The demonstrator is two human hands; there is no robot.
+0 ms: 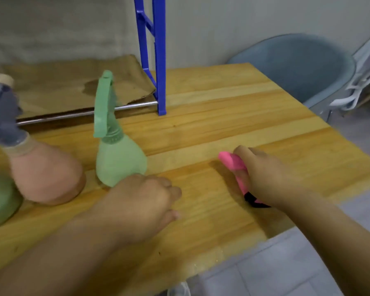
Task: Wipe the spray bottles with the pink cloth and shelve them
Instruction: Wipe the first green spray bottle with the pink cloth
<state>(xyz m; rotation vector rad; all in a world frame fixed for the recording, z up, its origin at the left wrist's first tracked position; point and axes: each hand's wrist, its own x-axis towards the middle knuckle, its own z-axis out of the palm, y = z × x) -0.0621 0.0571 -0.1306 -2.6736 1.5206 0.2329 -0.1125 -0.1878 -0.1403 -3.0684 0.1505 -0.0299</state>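
- Head view looked down on a wooden tabletop (212, 124), its near edge running diagonally from lower left to the right side, with grey floor tiles (276, 270) beyond it.
- Nearest, the left hand (143, 201) lay on the tabletop close to the near edge, fingers curled into a loose fist that held nothing, knuckles just beside the base of a green spray bottle (118, 161).
- To the right, the right hand (263, 174) gripped a rolled pink cloth (233, 165) and pressed it to the wood near the right edge; something black (254, 200) showed under the wrist, too blurred to tell what.
- That green spray bottle stood upright toward the left of the tabletop, its trigger head (104, 99) facing left.
- At the left edge a peach bottle (45, 174) with a blue-grey spray head (4, 116) leaned, touching a second green bottle (0, 199) cut off by the frame.
- Farther back, a blue shelf frame (159, 60) stood on the tabletop, a metal rail (83, 113) running left from its foot, with brown cardboard (73, 82) lying on the bottom shelf.
- Beyond the far right corner sat a grey-blue chair (303, 67).
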